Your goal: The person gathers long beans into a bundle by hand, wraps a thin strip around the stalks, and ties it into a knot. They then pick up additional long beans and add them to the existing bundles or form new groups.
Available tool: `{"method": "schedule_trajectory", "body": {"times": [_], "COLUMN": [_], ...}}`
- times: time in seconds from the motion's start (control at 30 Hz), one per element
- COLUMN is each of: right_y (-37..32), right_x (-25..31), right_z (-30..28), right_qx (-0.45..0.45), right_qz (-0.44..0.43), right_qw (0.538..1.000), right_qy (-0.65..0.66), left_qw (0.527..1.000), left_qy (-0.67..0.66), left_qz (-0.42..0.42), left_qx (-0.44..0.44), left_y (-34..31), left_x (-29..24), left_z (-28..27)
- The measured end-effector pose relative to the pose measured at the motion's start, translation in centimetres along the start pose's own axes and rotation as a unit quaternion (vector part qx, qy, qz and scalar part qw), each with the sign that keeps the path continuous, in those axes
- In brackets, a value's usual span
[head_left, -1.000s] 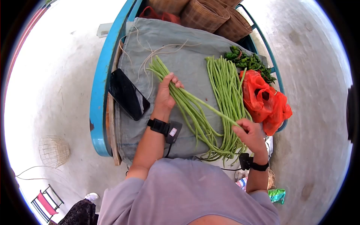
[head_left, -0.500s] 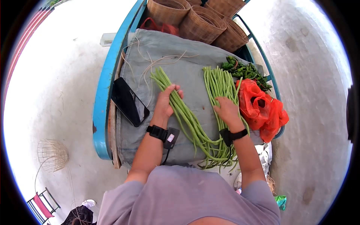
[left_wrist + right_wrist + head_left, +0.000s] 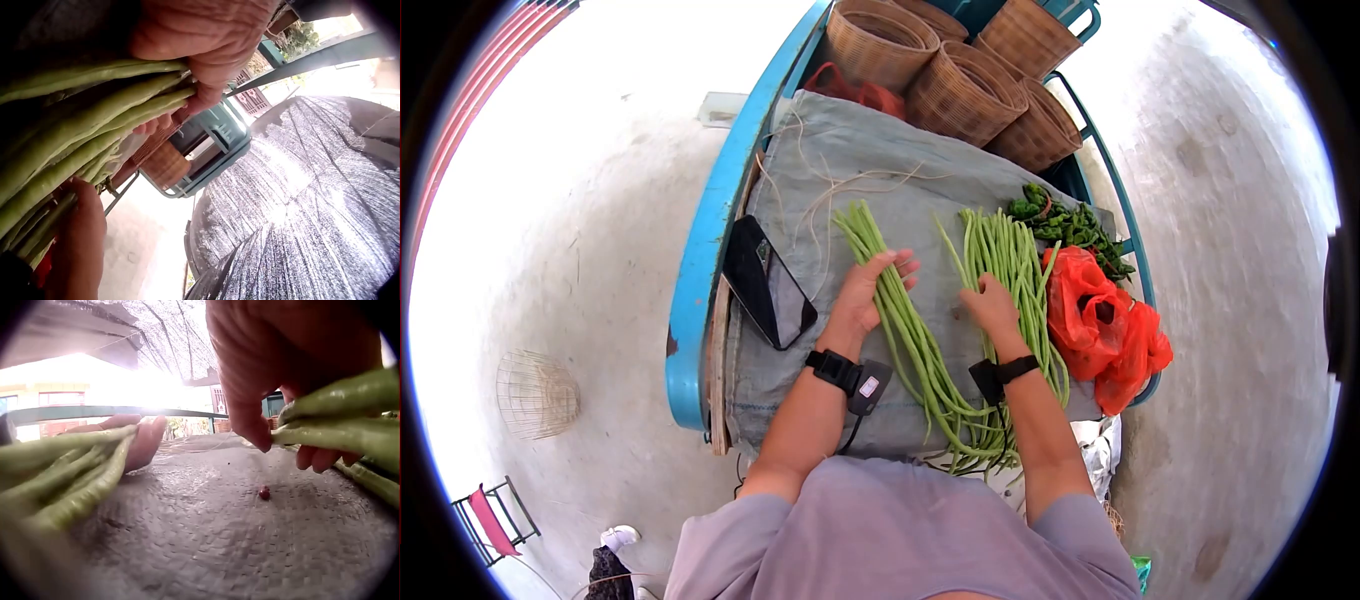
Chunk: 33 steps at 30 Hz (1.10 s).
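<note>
Grey sheet [image 3: 928, 240] bearing phone [image 3: 768, 285], beans [image 3: 1012, 260], red bags [image 3: 1077, 287]

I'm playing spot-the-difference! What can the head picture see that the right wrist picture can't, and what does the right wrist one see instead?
Only the head view shows the black phone, the stool with its pink seat, and a white shoe.

Only the right wrist view shows the netting overhead and the building in the background.

Both show the left hand and right hand holding long green beans above the gray cloth.
</note>
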State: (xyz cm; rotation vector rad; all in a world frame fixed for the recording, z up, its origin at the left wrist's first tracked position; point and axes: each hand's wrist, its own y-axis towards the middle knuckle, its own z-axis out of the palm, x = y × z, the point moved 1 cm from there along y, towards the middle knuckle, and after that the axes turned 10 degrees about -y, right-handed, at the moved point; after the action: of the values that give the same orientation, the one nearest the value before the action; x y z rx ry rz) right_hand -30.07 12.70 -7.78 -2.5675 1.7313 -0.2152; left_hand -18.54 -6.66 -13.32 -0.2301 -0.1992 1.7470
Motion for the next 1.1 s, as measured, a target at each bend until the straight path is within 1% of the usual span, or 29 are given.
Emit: {"method": "schedule_trajectory", "body": {"times": [0.03,0.07,0.1,0.13,0.2,0.3,0.33,0.43,0.5,0.67,0.8,0.9,1.03,1.1], "right_y": [-0.2,-0.7,-2.0,-3.2,-4.4,-5.8,-5.9,-6.4,-6.4,-6.6,-7.0,-6.8,-6.9,-6.9], "right_x": [0.1,0.0,1.4,2.5,3.9,5.1,5.5,6.3,6.4,6.8,7.3,7.5,7.2,7.0], "right_z": [0.0,0.2,-1.2,-1.9,-1.9,-0.5,-0.2,-0.1,0.3,0.2,0.3,0.5,0.6,0.6], "right_qx": [-0.033,0.021,0.074,0.124,0.119,0.121,0.124,0.117,0.105,0.081,0.052,0.039,0.035,-0.015], "right_qz": [-0.026,-0.013,0.002,0.019,-0.006,-0.032,-0.041,-0.038,-0.047,-0.06,-0.066,-0.083,-0.093,-0.125], "right_qw": [0.999,0.985,0.947,0.883,0.882,0.882,0.883,0.89,0.891,0.898,0.896,0.893,0.893,0.919], "right_qy": [0.018,0.168,0.314,0.452,0.455,0.454,0.452,0.439,0.439,0.428,0.436,0.44,0.44,0.375], "left_qw": [1.0,1.0,1.0,1.0,1.0,0.999,0.999,0.998,0.998,0.998,0.997,0.996,0.997,0.998], "left_qy": [0.001,0.003,0.005,0.01,0.022,0.02,0.03,0.049,0.042,0.042,0.04,0.049,0.062,0.045], "left_qz": [0.001,0.0,-0.001,0.003,0.012,-0.014,-0.008,-0.002,-0.014,-0.004,0.008,-0.023,-0.006,-0.011], "left_qx": [0.003,0.005,0.007,0.007,0.011,0.03,0.032,0.036,0.04,0.04,0.061,0.069,0.05,0.049], "left_y": [0.1,0.2,0.4,0.3,0.6,0.9,0.9,0.9,1.0,1.7,0.8,0.9,1.0,1.1], "left_x": [0.0,0.0,0.1,0.2,0.3,0.4,0.4,0.4,0.4,0.6,0.6,0.3,0.4,0.4], "left_z": [-0.1,-0.2,-0.4,-0.6,-0.6,-0.7,-0.8,-1.1,-1.5,-2.4,-0.9,-1.1,-1.6,-1.8]}}
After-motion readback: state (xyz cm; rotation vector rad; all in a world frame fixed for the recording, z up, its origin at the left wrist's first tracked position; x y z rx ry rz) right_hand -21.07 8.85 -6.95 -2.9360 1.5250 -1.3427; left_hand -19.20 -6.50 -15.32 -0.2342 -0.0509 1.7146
